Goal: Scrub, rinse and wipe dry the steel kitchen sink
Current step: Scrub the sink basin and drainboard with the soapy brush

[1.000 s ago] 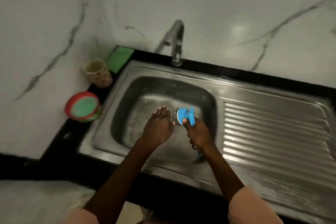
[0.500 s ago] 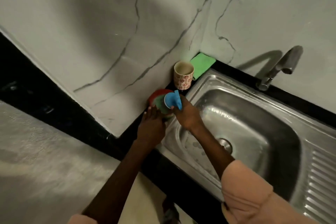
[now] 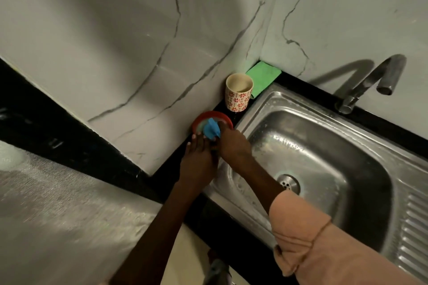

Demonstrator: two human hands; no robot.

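My right hand (image 3: 234,143) grips the blue scrubber (image 3: 211,130), pressing it into the red soap tub (image 3: 212,122) that my left hand (image 3: 196,157) steadies, fingers flat. Scrubbing stage: next, the sudsy steel sink (image 3: 324,146) just right.

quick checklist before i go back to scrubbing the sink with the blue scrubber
1. Blue scrubber held by the right hand: ok.
2. Scrubber pressed into the red soap tub: ok.
3. Soap actually picked up: cannot tell.
4. Left hand steadying the tub at its near edge: ok.
5. Sink basin free of dishes: ok.
6. Patterned cup standing upright just behind the tub, close to the hands: not ok, could get knocked.
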